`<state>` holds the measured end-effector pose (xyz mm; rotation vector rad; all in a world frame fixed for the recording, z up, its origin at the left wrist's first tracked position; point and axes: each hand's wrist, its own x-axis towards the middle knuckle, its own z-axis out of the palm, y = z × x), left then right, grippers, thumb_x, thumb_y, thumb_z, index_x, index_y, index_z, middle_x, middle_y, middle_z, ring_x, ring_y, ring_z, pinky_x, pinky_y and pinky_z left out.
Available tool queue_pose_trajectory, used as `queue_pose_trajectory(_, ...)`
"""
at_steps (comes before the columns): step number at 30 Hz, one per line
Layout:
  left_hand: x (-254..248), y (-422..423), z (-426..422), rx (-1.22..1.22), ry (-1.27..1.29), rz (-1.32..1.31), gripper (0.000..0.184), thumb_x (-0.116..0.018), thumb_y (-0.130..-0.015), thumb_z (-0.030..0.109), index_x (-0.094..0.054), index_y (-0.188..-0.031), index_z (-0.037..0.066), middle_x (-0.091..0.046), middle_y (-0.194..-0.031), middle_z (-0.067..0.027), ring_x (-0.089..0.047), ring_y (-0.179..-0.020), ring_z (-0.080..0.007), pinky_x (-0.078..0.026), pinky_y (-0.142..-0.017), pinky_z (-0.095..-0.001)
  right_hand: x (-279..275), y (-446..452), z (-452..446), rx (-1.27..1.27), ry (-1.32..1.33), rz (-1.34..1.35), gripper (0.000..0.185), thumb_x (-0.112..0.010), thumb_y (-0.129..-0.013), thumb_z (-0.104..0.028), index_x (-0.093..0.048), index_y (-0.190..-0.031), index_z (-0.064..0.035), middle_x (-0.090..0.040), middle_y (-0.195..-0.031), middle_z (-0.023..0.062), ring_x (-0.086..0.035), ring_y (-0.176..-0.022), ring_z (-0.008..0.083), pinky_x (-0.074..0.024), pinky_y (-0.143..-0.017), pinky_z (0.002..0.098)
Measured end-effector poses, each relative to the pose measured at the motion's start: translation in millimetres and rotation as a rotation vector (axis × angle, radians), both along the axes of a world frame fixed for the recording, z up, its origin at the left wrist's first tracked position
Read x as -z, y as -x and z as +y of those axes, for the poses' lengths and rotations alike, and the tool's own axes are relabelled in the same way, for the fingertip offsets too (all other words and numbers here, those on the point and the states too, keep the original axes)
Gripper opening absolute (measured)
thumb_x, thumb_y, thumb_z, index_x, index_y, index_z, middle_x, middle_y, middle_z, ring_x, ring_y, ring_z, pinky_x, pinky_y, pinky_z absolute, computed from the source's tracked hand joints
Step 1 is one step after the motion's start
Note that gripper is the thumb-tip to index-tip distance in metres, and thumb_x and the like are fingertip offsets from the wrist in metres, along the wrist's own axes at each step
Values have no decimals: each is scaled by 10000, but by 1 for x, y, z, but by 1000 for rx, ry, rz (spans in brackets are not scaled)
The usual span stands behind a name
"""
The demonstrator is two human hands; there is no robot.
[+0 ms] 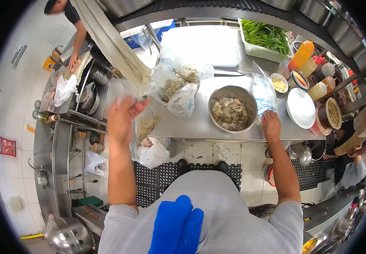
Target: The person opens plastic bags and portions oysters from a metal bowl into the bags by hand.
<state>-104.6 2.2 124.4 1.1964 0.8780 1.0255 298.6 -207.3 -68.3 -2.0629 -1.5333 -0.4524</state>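
Note:
My left hand [122, 120] is raised left of the counter, fingers curled at a blurred, clear plastic bag [121, 89]. At the counter's front, my right hand [271, 125] pinches the lower end of a clear bag with blue print [263, 91]. Between my hands, a steel bowl [254, 111] holds grey shellfish-like pieces [229, 113]. Behind and left of it, plastic bags [183, 99] with similar contents lie over another bowl. A knife [229, 73] rests beside the white cutting board [202, 46].
A basket of greens [255, 50], sauce bottles [302, 55], a small bowl of chopped food [279, 84] and white plates [300, 108] stand at the right. A shelf [183, 19] crosses overhead. Another person's hands [73, 63] are at the far left; someone else is at right.

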Motion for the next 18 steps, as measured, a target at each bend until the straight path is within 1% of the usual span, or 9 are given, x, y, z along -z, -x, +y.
queue_pose_trajectory(2, 31, 7, 2, -8, 33, 14, 121, -524, -900, 162, -539, -854, 50, -595, -703, -47, -658, -850, -255, -467, -737, -277, -1, 4, 0, -6, 9, 32, 95, -642, -724, -62, -581, -796, -57, -577, -863, 74, -552, -801, 269, -461, -678, 384)
queue_pose_trajectory(4, 52, -1, -1, -115, 191, 71, 132, -484, -923, 155, -532, -885, 38, -585, -713, -54, -650, -855, -271, -477, -773, -326, -4, 2, -7, 34, 29, 50, 94, -641, -724, -56, -581, -795, -53, -575, -856, 80, -553, -802, 276, -463, -681, 387)
queue_pose_trajectory(6, 69, -5, 3, -81, 194, 87, 119, -488, -925, 168, -521, -909, 55, -580, -718, -43, -648, -840, -236, -470, -756, -298, -2, -1, -10, -79, -16, 104, 93, -638, -723, -57, -578, -793, -43, -573, -848, 88, -557, -808, 283, -467, -685, 387)
queue_pose_trajectory(10, 113, -6, 6, -83, -10, 51, 198, -559, -894, 212, -524, -936, 22, -597, -765, -46, -638, -847, -188, -473, -687, -255, 0, -7, -16, -151, -30, 62, 91, -639, -729, -65, -575, -790, -43, -574, -846, 82, -562, -810, 282, -473, -691, 383)
queue_pose_trajectory(12, 132, -4, 2, -29, 140, 357, 241, -569, -884, 259, -548, -942, 26, -615, -793, -47, -625, -801, -150, -463, -681, -245, -1, -3, -18, -48, -47, 109, 100, -646, -733, -64, -564, -789, -54, -574, -855, 76, -563, -811, 280, -474, -703, 378)
queue_pose_trajectory(13, 133, -5, -6, 32, 207, 358, 279, -589, -867, 289, -552, -962, 29, -630, -823, -52, -606, -751, -123, -452, -651, -228, -3, 1, -18, -40, -47, 109, 100, -646, -733, -64, -564, -789, -54, -574, -855, 76, -563, -811, 280, -474, -703, 378)
queue_pose_trajectory(14, 132, -5, -13, 41, 206, 359, 279, -589, -867, 289, -552, -962, 29, -630, -823, -52, -606, -751, -123, -452, -651, -228, -6, 3, -19, 14, -55, 152, 106, -647, -736, -60, -559, -794, -60, -575, -864, 75, -562, -811, 281, -475, -706, 377)
queue_pose_trajectory(16, 128, -5, -25, 42, 164, 578, 296, -582, -871, 310, -558, -957, 27, -637, -817, -54, -597, -737, -113, -448, -618, -236, -11, 9, -21, 77, -60, 193, 112, -648, -740, -56, -554, -799, -66, -576, -872, 74, -561, -811, 281, -475, -708, 377)
queue_pose_trajectory(18, 125, -3, -34, 50, 130, 616, 308, -580, -872, 324, -560, -951, 27, -640, -813, -52, -599, -733, -113, -446, -603, -242, -13, 14, -21, 132, -101, 276, 121, -648, -743, -47, -546, -804, -70, -572, -883, 76, -561, -802, 289, -471, -698, 384)
